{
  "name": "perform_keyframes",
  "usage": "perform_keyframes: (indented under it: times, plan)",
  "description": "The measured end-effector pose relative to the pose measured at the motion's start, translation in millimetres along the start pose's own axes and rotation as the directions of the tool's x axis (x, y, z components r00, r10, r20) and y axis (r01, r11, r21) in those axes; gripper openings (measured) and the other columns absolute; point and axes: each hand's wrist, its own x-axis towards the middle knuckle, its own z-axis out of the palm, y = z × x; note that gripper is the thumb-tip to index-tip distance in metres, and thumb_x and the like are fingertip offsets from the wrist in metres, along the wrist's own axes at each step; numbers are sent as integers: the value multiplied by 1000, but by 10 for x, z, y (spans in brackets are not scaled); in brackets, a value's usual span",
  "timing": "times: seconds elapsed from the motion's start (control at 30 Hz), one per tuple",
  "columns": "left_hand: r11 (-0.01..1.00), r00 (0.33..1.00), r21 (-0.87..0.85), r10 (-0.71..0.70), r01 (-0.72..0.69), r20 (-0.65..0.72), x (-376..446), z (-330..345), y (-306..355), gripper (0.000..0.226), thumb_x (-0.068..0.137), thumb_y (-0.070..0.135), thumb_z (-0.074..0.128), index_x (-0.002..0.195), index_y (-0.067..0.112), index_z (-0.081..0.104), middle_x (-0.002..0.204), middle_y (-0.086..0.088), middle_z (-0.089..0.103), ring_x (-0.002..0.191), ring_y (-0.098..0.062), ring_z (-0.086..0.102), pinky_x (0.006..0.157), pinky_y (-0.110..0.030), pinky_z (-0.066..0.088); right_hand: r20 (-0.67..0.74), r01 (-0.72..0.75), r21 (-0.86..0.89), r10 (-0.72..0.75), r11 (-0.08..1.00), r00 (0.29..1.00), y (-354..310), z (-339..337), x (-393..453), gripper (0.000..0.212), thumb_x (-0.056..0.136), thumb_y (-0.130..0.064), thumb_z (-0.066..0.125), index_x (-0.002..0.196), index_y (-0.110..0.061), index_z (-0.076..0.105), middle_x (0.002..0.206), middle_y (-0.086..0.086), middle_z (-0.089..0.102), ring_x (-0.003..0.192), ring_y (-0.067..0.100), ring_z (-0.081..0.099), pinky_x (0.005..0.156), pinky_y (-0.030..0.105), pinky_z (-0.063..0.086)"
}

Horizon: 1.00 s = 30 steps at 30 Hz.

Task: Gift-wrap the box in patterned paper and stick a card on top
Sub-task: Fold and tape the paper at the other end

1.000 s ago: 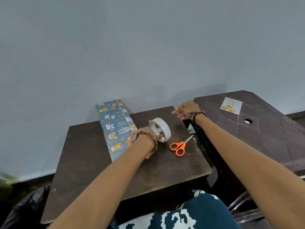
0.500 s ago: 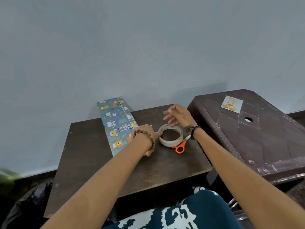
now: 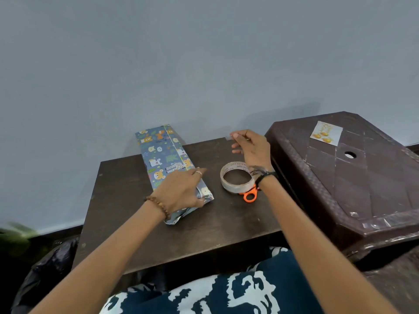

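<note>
Pressing down the near end flap of the wrapped box [image 3: 166,164] on the tabletop [image 3: 127,189] with left hand [image 3: 181,191], fingers flat; right hand [image 3: 249,147] pinching a tape strip [image 3: 229,137]. Long seam closed; card [image 3: 325,133] unattached on side table [image 3: 362,189].

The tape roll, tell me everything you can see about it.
The tape roll is a wide ring of clear or whitish tape on a pale core with printed lettering inside. It lies flat, hole upward, on the dark wooden table, right of the wrapped box. Its near edge overlaps the orange scissors. The right hand hovers beyond it, with no visible contact.
</note>
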Motion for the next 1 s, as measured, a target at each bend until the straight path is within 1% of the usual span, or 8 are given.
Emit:
perform_keyframes:
  times: [0.03, 0.13, 0.3, 0.43, 0.57, 0.8, 0.9, 1.0]
  plan:
    - [1000, 999, -16, 7, -8, -36, -55, 34, -31, 76, 79, 56, 47, 144, 19, 31, 152, 3, 28, 128, -16, 45, 98, -27, 37, -48, 1, 36, 1, 999, 999, -17, 60, -155, 17, 93, -8, 52, 99, 2, 65, 84, 10, 62, 52, -2, 58, 53, 11, 50]
    - [999, 997, -43, 1, -5, -78, -102, 96, -80, 95, 59, 68, 16, 139, 24, 42, 150, 10, 31, 127, -10, 47, 95, -25, 40, -191, 12, 19, -8, 1000, 982, 85, 234, -691, 15, 92, -10, 53, 93, -2, 66, 83, 11, 65, 52, -4, 58, 52, 6, 45]
    - [1000, 997, -13, 14, -15, -77, -81, 56, -75, 86, 65, 65, 27, 139, 23, 42, 150, 9, 31, 125, -11, 48, 91, -24, 40, -213, -22, -67, 7, 998, 977, 418, 452, -1236, 14, 93, -10, 52, 96, -6, 66, 90, 11, 68, 69, 7, 66, 65, 25, 58]
    - [999, 994, -31, -14, 11, -108, -100, 57, -55, 101, 53, 71, 11, 135, 25, 47, 147, 11, 36, 120, -12, 52, 88, -25, 40, -231, 70, -181, -111, 981, 967, 538, 526, -1373, 15, 92, -17, 53, 94, -9, 66, 87, 4, 69, 78, 16, 68, 70, 36, 57]
    - [999, 991, -26, -24, 20, -134, -86, 69, -57, 101, 53, 74, 10, 133, 26, 49, 145, 12, 39, 119, -12, 53, 88, -25, 41, -229, 143, -210, -191, 967, 954, 533, 537, -1446, 36, 90, -36, 41, 93, -10, 66, 87, 2, 68, 77, 12, 67, 67, 22, 53]
    - [999, 990, -36, -27, 22, -138, -59, 93, -70, 98, 55, 77, 14, 129, 25, 53, 142, 10, 44, 113, -16, 58, 84, -29, 47, -216, 178, -318, -254, 931, 943, 561, 555, -1463, 22, 90, -23, 52, 89, -6, 66, 85, 4, 67, 74, 2, 55, 65, 0, 39]
    - [999, 989, -38, -20, 15, -145, -60, 90, -74, 99, 54, 77, 14, 128, 25, 54, 140, 10, 47, 112, -17, 59, 84, -29, 47, -185, 191, -364, -272, 912, 944, 584, 557, -1459, 9, 88, -9, 59, 90, -4, 66, 79, 5, 64, 74, -2, 47, 62, -1, 35]
    - [999, 991, -36, -14, 9, -134, -62, 80, -83, 100, 53, 78, 14, 128, 25, 54, 138, 10, 50, 112, -17, 59, 85, -29, 45, -161, 215, -358, -286, 909, 945, 599, 551, -1458, 12, 87, -8, 58, 93, -3, 67, 83, 6, 65, 78, 4, 53, 67, 7, 41]
